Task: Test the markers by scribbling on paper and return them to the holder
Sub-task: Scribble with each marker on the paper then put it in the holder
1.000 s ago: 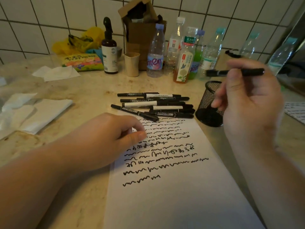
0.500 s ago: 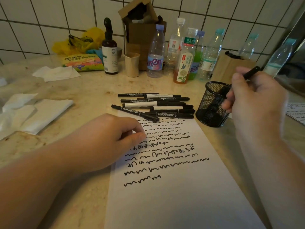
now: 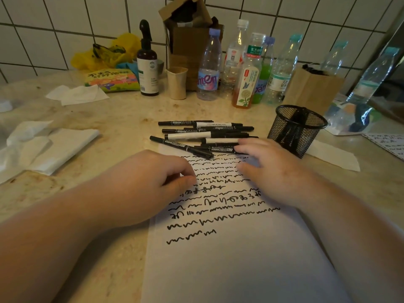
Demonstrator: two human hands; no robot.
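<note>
A white sheet of paper (image 3: 229, 259) covered in black scribbles lies on the counter in front of me. Several black markers (image 3: 203, 136) lie in a pile at its far edge. The black mesh holder (image 3: 295, 130) stands right of the pile with a marker leaning inside it. My left hand (image 3: 142, 186) rests curled on the paper's left edge, fingers closed, pinning it. My right hand (image 3: 269, 162) hovers over the paper's upper right, fingers spread, its fingertips touching the nearest markers of the pile. It holds nothing.
Plastic bottles (image 3: 247, 68), a spray bottle (image 3: 147, 62), a paper cup (image 3: 177, 83) and cardboard boxes (image 3: 190, 36) line the tiled wall behind. Crumpled tissues (image 3: 43, 145) lie at the left. Another scribbled sheet (image 3: 389, 145) shows at the right edge.
My right hand carried a marker to the holder, left it inside, and has come back down to the marker pile empty. My left hand stayed put.
</note>
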